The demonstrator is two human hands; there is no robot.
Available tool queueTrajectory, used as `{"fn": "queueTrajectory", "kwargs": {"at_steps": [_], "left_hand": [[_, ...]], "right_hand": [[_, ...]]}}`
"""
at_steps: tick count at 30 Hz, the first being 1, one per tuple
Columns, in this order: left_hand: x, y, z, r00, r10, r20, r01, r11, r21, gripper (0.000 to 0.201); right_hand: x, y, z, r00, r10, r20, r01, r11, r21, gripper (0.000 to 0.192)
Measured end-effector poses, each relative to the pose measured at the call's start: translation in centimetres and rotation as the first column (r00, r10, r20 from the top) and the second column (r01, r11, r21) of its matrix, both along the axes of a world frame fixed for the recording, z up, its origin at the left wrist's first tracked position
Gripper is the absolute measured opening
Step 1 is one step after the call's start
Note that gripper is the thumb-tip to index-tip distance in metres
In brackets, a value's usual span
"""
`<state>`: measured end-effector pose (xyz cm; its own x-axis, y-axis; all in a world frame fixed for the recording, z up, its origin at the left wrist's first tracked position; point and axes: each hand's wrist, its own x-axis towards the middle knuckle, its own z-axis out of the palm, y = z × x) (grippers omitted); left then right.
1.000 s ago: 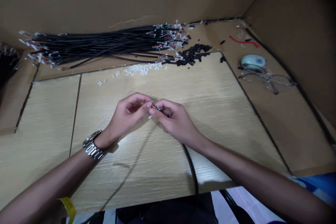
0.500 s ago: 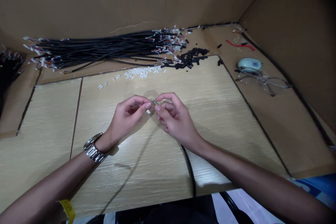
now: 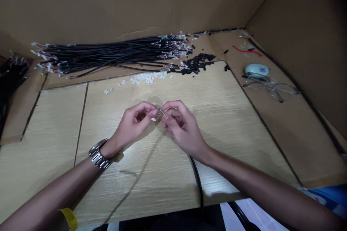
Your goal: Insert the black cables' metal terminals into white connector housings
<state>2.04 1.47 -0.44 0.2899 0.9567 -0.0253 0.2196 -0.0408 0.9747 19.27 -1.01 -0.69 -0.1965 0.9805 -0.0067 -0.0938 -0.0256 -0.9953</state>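
My left hand (image 3: 132, 124) and my right hand (image 3: 181, 128) meet over the middle of the wooden table (image 3: 238, 122). My right hand pinches the thin coloured wire ends (image 3: 159, 110) of a black cable (image 3: 197, 180), which runs from under that hand down to the table's near edge. My left hand pinches a small white connector (image 3: 153, 118) right at those wire ends. A metal watch (image 3: 99, 154) is on my left wrist.
A bundle of black cables (image 3: 108, 53) lies along the back. In front of it are a scatter of small white connectors (image 3: 148, 78) and a heap of short black sleeves (image 3: 196, 63). Glasses (image 3: 272, 86), a pale oval object (image 3: 256, 69) and cardboard walls stand right.
Both hands stay together at the wire ends with only small finger movements. The view has tilted so everything sits a little lower in the picture.
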Motion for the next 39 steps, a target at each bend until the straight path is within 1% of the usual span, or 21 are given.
{"fn": "queueTrajectory", "kwargs": {"at_steps": [3, 6, 9, 11, 12, 16, 19, 22, 27, 30, 32, 36, 39], "left_hand": [[0.0, 0.0, -0.1, 1.000, -0.007, 0.027, 0.006, 1.000, 0.029, 0.018], [-0.1, -0.1, -0.2, 0.999, 0.018, 0.051, -0.023, 0.994, 0.105, 0.021], [-0.1, -0.4, -0.2, 0.999, 0.030, -0.028, -0.023, 0.976, 0.219, 0.014], [-0.2, -0.7, -0.3, 0.994, 0.035, -0.101, -0.002, 0.953, 0.304, 0.009], [-0.2, -0.8, -0.3, 0.991, 0.044, -0.125, 0.002, 0.939, 0.344, 0.010], [-0.2, -1.2, -0.3, 0.982, 0.090, -0.165, 0.002, 0.873, 0.487, 0.022], [-0.3, -1.3, 0.0, 0.973, 0.052, -0.223, 0.077, 0.840, 0.536, 0.019], [-0.3, -1.4, 0.4, 0.972, 0.008, -0.236, 0.120, 0.844, 0.523, 0.020], [-0.2, -1.4, 0.7, 0.975, -0.007, -0.222, 0.127, 0.838, 0.530, 0.019], [-0.1, -1.4, 0.7, 0.976, -0.003, -0.217, 0.118, 0.848, 0.517, 0.012], [-0.2, -1.3, 0.6, 0.979, -0.001, -0.203, 0.100, 0.871, 0.481, 0.006], [-0.5, -0.9, 0.4, 0.986, -0.001, -0.164, 0.057, 0.939, 0.340, 0.017], [-0.7, -0.7, 0.3, 0.992, 0.019, -0.124, 0.015, 0.963, 0.269, 0.017]], "right_hand": [[0.1, 0.0, 0.0, 1.000, 0.010, 0.017, -0.010, 1.000, 0.009, 0.009], [0.1, 0.0, 0.0, 1.000, 0.014, 0.017, -0.014, 1.000, 0.011, 0.009], [0.1, 0.0, -0.1, 1.000, 0.015, 0.021, -0.016, 1.000, 0.016, 0.009], [0.1, 0.1, -0.1, 1.000, 0.016, 0.018, -0.016, 1.000, 0.020, 0.010], [0.1, 0.1, -0.1, 1.000, 0.016, 0.011, -0.016, 1.000, 0.020, 0.010], [0.1, 0.1, -0.1, 1.000, 0.018, -0.016, -0.018, 1.000, 0.006, 0.010], [0.2, 0.1, -0.1, 0.999, 0.018, -0.030, -0.017, 1.000, 0.009, 0.010], [0.2, 0.1, -0.1, 0.999, 0.012, -0.041, -0.011, 1.000, 0.015, 0.009], [0.1, 0.3, -0.2, 0.999, 0.016, -0.044, -0.015, 1.000, 0.021, 0.010], [0.2, 0.3, -0.1, 1.000, 0.017, -0.011, -0.016, 0.999, 0.034, 0.010], [0.3, 0.2, 0.0, 1.000, 0.018, 0.021, -0.019, 0.999, 0.048, 0.010], [0.4, 0.1, 0.2, 0.997, 0.023, 0.076, -0.030, 0.996, 0.086, 0.008], [0.3, 0.1, 0.3, 0.995, 0.027, 0.093, -0.036, 0.995, 0.089, 0.006]]}}
